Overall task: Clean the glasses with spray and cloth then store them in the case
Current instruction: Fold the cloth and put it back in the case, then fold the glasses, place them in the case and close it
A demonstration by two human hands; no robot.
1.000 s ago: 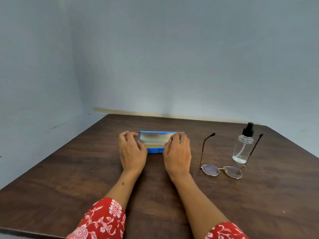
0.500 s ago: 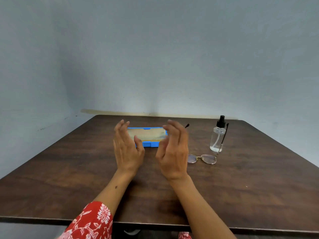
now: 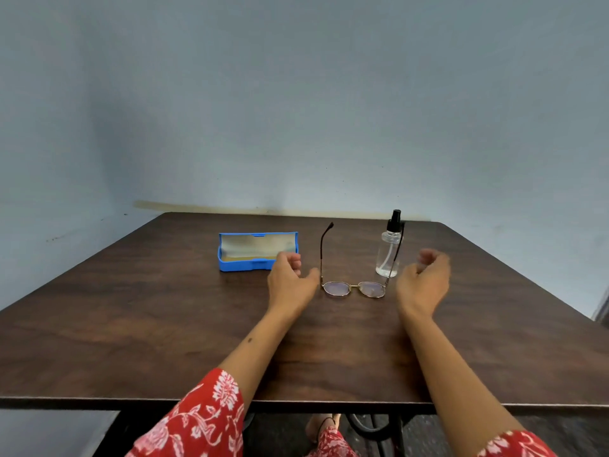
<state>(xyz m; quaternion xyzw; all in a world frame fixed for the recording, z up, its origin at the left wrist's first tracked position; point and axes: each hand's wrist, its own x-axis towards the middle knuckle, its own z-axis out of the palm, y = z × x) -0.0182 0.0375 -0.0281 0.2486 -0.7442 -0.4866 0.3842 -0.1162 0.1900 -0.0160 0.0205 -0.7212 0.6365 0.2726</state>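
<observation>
Both hands loosely curled and empty, left hand (image 3: 290, 278) and right hand (image 3: 423, 282) flank the thin gold wire-frame glasses (image 3: 354, 288) lying arms-open on the dark wood surface (image 3: 164, 324) between open blue plastic case (image 3: 253, 252) and clear spray bottle (image 3: 389, 252); pickup step, likely grasp frame next.

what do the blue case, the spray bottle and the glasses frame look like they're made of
The case looks like moulded plastic: uniform matte blue, with a pale, slightly shiny lining. The spray bottle is clear, glass or plastic I cannot tell, with a black, probably plastic, pump top. The glasses have thin, gold-toned rims, likely metal, with dark temple tips.
</observation>
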